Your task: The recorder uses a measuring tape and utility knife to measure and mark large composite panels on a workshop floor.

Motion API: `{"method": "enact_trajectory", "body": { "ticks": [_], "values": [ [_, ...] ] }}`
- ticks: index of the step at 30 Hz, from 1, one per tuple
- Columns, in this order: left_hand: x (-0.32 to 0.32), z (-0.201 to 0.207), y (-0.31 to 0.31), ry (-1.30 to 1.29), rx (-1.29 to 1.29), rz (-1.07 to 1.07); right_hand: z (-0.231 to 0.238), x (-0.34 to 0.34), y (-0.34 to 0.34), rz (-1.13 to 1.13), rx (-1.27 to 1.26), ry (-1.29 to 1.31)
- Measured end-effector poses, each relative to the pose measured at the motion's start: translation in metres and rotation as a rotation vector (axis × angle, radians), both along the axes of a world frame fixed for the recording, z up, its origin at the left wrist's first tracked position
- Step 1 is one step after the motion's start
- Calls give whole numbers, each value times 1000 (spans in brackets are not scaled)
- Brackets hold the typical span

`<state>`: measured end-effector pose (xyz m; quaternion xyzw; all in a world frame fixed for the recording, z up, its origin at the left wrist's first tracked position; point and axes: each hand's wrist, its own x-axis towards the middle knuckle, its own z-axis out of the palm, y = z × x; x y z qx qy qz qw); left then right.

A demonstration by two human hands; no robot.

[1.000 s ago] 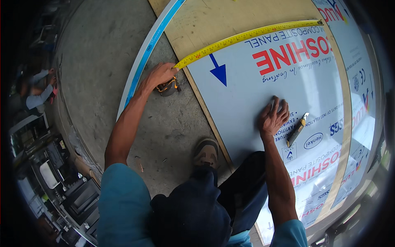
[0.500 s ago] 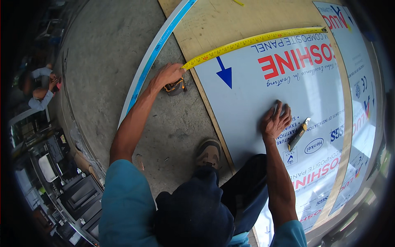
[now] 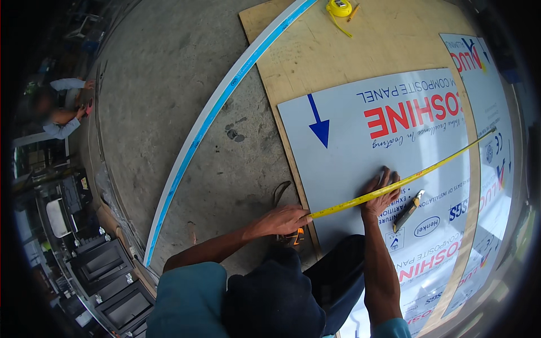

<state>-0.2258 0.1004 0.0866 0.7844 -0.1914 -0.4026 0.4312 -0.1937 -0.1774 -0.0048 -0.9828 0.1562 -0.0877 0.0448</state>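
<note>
My left hand (image 3: 284, 220) grips a tape measure with an orange and black case (image 3: 297, 235), just off the left edge of the panel. Its yellow blade (image 3: 349, 203) stretches rightward across the printed white composite panel (image 3: 344, 163), and its free end reaches over a second, narrower panel (image 3: 465, 62). Palm down on the white panel, my right hand (image 3: 383, 191) lies with fingers extended, and the blade crosses over it. Close to that hand's right side lies a utility knife (image 3: 408, 211).
A plywood board (image 3: 338, 62) lies under the panels. A long white and blue strip (image 3: 220, 96) curves across the left, partly over concrete floor (image 3: 152, 73). At the far end sit a yellow tape measure (image 3: 339, 8) and a pencil (image 3: 354, 12). Another person's hands (image 3: 89, 96) show far left.
My left hand has drawn the tape measure nearer to me. The blade has left the panel's far edge and now crosses its middle, over my right hand, which stays on the panel.
</note>
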Motion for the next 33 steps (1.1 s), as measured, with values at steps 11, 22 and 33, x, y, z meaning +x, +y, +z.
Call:
{"method": "enact_trajectory", "body": {
  "ticks": [11, 22, 33],
  "values": [
    [-57, -4, 15, 75, 94, 412, 3, 5, 5, 35, -8, -67],
    [-50, -13, 4, 18, 146, 328, -3, -2, -4, 87, 37, -67],
    [-49, -9, 2, 0, 149, 352, -7, -3, -6, 98, 25, -85]
  ]
}}
